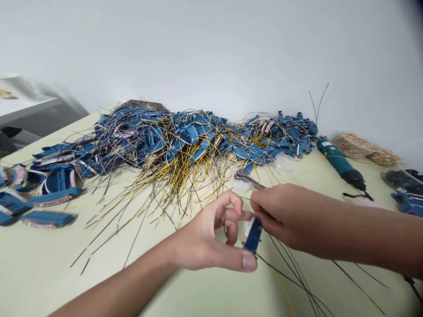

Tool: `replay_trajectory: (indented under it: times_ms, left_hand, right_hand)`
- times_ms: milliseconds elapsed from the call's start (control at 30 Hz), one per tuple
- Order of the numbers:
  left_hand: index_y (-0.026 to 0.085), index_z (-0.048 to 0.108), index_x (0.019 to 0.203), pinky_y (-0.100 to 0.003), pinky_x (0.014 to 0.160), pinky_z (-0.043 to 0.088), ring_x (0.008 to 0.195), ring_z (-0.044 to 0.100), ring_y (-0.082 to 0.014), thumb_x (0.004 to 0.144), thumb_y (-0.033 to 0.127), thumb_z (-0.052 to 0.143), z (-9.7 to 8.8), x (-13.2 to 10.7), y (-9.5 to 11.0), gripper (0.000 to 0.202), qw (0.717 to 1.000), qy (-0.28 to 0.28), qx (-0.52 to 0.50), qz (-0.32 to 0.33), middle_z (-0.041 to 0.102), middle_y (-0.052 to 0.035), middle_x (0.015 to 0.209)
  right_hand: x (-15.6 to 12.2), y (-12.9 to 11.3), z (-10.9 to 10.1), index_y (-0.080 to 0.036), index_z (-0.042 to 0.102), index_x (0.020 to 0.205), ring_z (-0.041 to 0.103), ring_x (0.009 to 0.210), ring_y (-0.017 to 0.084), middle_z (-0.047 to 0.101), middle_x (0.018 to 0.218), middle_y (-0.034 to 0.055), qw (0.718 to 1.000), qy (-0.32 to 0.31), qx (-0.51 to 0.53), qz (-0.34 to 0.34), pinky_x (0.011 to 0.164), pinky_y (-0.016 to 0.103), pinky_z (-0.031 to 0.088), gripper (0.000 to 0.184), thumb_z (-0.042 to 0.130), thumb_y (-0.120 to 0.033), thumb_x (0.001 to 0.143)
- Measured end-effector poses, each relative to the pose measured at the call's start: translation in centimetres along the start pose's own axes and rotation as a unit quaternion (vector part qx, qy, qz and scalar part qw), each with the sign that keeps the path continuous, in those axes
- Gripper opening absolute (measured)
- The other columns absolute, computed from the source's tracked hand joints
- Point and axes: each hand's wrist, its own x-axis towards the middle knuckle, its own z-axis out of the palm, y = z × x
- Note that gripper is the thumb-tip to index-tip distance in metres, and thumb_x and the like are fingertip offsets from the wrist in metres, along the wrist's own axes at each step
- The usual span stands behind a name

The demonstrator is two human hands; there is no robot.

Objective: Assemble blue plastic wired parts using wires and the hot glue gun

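Low over the front middle of the table, my left hand [214, 240] grips a small blue plastic part [253, 235] between the thumb and a finger. The part stands on end, with a pale strip along its left side. Black and yellow wires [284, 264] trail down and right from around it. My right hand [276, 215] is closed at the part's upper end, its fingertips pinched together. What they pinch is hidden. Just behind it, the ends of a bundle of grey wires [246, 176] lie on a clear plastic bag.
A long heap of blue plastic parts [194, 132] with yellow and black wires runs along the wall. More blue parts [49, 218] lie at the left. On the right are a teal power screwdriver [340, 163], bags of small tan pieces [357, 145] and a container of dark pieces [403, 182].
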Motion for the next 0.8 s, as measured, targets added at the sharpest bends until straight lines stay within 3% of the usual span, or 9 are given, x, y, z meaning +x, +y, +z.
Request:
replay_trajectory:
  times_ms: [133,233,333,400,500,633,733,800]
  left_hand:
    - [0.025,0.039,0.096,-0.032,0.082,0.041,0.104,0.057,-0.0231,0.068,0.035,0.085,-0.2,0.0,0.0,0.055,1.0,-0.004,0.008,0.01,0.051,0.0051,0.069]
    - [0.025,0.04,0.097,-0.037,0.092,0.039,0.113,0.054,-0.0249,0.068,0.035,0.086,-0.3,0.0,0.1,0.056,1.0,-0.014,0.012,0.004,0.05,0.0054,0.067]
    - [0.024,0.042,0.098,-0.035,0.09,0.038,0.108,0.055,-0.0235,0.067,0.038,0.087,-0.5,0.1,0.3,0.056,1.0,-0.023,0.001,0.009,0.054,0.0045,0.067]
    - [0.023,0.043,0.098,-0.03,0.083,0.038,0.101,0.057,-0.0209,0.065,0.039,0.089,-0.8,0.3,0.2,0.058,0.999,-0.021,-0.041,0.017,0.062,-0.0002,0.081]
    - [0.021,0.044,0.1,-0.022,0.065,0.037,0.08,0.06,-0.0137,0.063,0.034,0.09,-1.3,0.7,-0.1,0.06,0.991,-0.043,-0.13,0.012,0.065,-0.0059,0.102]
    - [0.022,0.044,0.103,-0.022,0.053,0.033,0.053,0.051,-0.0089,0.067,0.044,0.083,-1.6,1.0,0.3,0.058,0.985,-0.043,-0.161,0.051,0.064,0.0009,0.078]
    - [0.022,0.043,0.104,-0.024,0.056,0.034,0.052,0.049,-0.0101,0.07,0.051,0.078,-1.4,1.2,2.5,0.057,0.983,-0.034,-0.155,0.093,0.06,0.0032,0.068]
    - [0.022,0.044,0.105,-0.025,0.057,0.034,0.052,0.048,-0.0105,0.07,0.05,0.078,-1.2,1.4,4.8,0.057,0.982,-0.043,-0.144,0.114,0.06,0.0025,0.066]
  right_hand:
    - [-0.2,-0.1,0.1,-0.02,0.054,0.066,0.044,0.048,0.011,0.055,0.057,-0.0018,0.999,0.031,-0.013,-0.026,0.047,0.023,0.026,0.018,0.056,-0.01,0.081]
    - [-0.2,0.0,-0.1,-0.02,0.057,0.067,0.046,0.046,0.011,0.057,0.056,-0.0016,0.999,0.019,-0.024,-0.012,0.045,0.024,0.026,0.019,0.057,-0.008,0.081]
    - [-0.4,0.1,-0.9,-0.02,0.059,0.067,0.052,0.05,0.013,0.06,0.059,-0.001,0.999,0.011,-0.035,0.009,0.049,0.026,0.03,0.02,0.057,-0.006,0.081]
    - [-0.5,0.4,-1.8,-0.021,0.061,0.071,0.058,0.058,0.016,0.063,0.065,0.0002,0.998,0.03,-0.048,0.028,0.054,0.028,0.035,0.019,0.056,-0.007,0.083]
    - [-0.6,1.0,-3.6,-0.023,0.065,0.078,0.061,0.064,0.019,0.066,0.07,0.0003,0.992,0.102,-0.056,0.047,0.059,0.031,0.039,0.018,0.053,-0.018,0.089]
    - [-0.3,1.6,-6.7,-0.025,0.071,0.086,0.059,0.06,0.015,0.067,0.068,-0.0018,0.978,0.209,-0.016,0.01,0.056,0.029,0.04,0.018,0.053,-0.026,0.091]
    - [-0.1,1.3,-9.1,-0.024,0.073,0.089,0.059,0.061,0.011,0.07,0.071,-0.0034,0.955,0.279,0.093,-0.034,0.055,0.026,0.043,0.015,0.058,-0.026,0.09]
    - [-0.2,0.7,-10.2,-0.023,0.073,0.088,0.061,0.066,0.011,0.072,0.075,-0.0026,0.922,0.332,0.19,-0.058,0.057,0.024,0.046,0.012,0.062,-0.026,0.089]
